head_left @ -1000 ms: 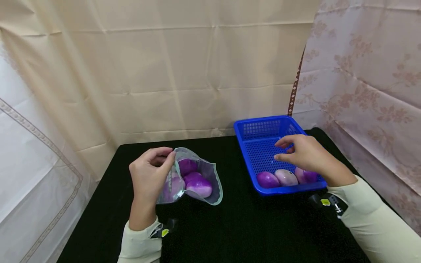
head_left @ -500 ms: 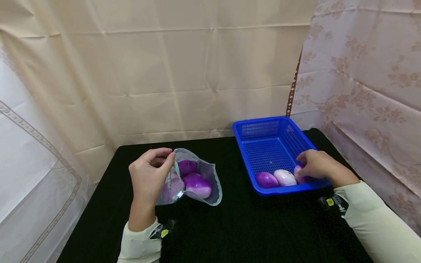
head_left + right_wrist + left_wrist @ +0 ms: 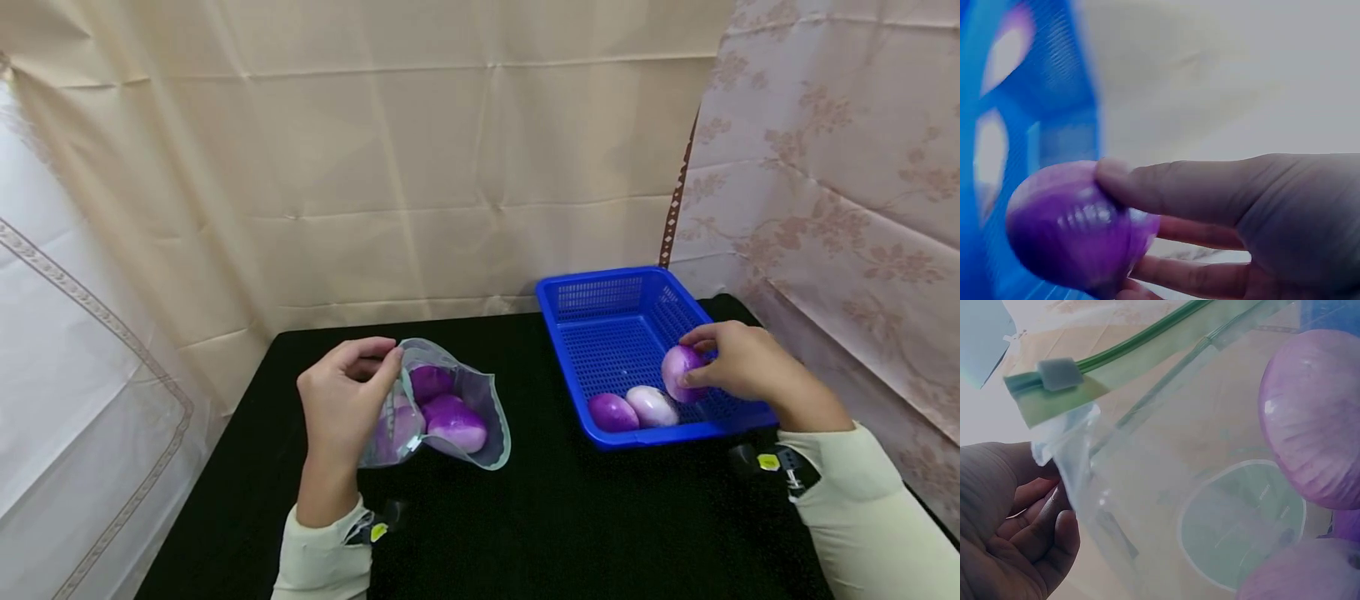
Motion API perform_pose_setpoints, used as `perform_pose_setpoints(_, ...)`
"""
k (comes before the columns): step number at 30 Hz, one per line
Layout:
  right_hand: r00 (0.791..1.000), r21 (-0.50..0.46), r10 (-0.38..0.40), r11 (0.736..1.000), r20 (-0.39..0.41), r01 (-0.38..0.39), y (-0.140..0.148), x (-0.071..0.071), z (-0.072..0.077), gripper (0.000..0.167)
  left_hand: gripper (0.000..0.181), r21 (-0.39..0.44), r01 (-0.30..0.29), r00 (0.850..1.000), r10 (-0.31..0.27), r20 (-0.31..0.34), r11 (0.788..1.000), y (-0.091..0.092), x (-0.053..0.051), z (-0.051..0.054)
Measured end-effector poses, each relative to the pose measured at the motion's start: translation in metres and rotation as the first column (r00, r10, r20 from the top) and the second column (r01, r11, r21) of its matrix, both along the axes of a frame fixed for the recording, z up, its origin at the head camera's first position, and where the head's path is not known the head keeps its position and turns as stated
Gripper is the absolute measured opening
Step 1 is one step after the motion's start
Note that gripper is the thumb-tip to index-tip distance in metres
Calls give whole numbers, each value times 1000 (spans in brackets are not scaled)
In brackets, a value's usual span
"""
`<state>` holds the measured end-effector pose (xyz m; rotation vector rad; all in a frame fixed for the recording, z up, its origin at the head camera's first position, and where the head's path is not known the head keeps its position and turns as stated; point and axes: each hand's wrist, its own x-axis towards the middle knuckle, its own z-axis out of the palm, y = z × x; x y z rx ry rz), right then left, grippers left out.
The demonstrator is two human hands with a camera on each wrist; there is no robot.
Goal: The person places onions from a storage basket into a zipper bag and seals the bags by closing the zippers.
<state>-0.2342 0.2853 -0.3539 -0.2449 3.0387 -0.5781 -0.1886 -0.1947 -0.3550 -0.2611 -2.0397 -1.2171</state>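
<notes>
My left hand [image 3: 341, 408] pinches the top edge of a clear slider zip bag [image 3: 492, 417], whose mouth gapes toward the right. Several purple onions [image 3: 455, 427] lie inside it. In the left wrist view the grey slider [image 3: 1060, 374] sits at one end of the green zip strip, above the fingers. My right hand [image 3: 753, 367] grips a purple onion [image 3: 681, 372] between thumb and fingers, over the near right part of the blue basket [image 3: 558, 350]. The right wrist view shows this onion [image 3: 1072, 228] too, its far side hidden.
Two more onions lie in the basket's near side, a purple one [image 3: 612, 412] and a paler one [image 3: 652, 407]. Bag and basket stand apart on a black-covered table [image 3: 540, 517]. Beige cloth [image 3: 375, 167] hangs behind, and patterned cloth [image 3: 847, 183] hangs at the right.
My right hand came down into the basket, took hold of the rightmost onion and lifted it a little. The left hand and the bag have stayed in place.
</notes>
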Motion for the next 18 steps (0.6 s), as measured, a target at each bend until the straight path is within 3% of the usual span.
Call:
perform_pose_setpoints(4, 994, -109, 0, 994, -107, -12, -23, 18, 19, 69, 5, -7, 0, 1000, 0, 0, 1000, 0, 0, 0)
perform_pose_setpoints(7, 987, -216, 10, 975, -160, -45, -50, 34, 26, 68, 5, -8, 4, 1000, -5, -5, 1000, 1, 0, 0)
perform_pose_setpoints(9, 980, -303, 25, 949, -196, -85, -73, 43, 28, 65, 5, -12, 8, 1000, -8, -12, 1000, 1, 0, -1)
perform_pose_setpoints(12, 960, -436, 85, 878, -267, -199, -113, 55, 25, 61, 5, -18, 13, 1000, -14, -21, 1000, 2, 0, -1)
perform_pose_setpoints(14, 929, -488, 154, 815, -337, -312, -143, 61, 20, 61, 5, -21, 16, 1000, -16, -25, 1000, 1, 0, -1)
perform_pose_setpoints(16, 884, -496, 226, 758, -410, -424, -171, 65, 16, 61, 5, -20, 18, 999, -18, -27, 1000, 1, 0, -1)
perform_pose_setpoints(18, 827, -446, 275, 737, -490, -509, -196, 66, 11, 60, 5, -18, 18, 999, -19, -28, 1000, 1, -1, -1)
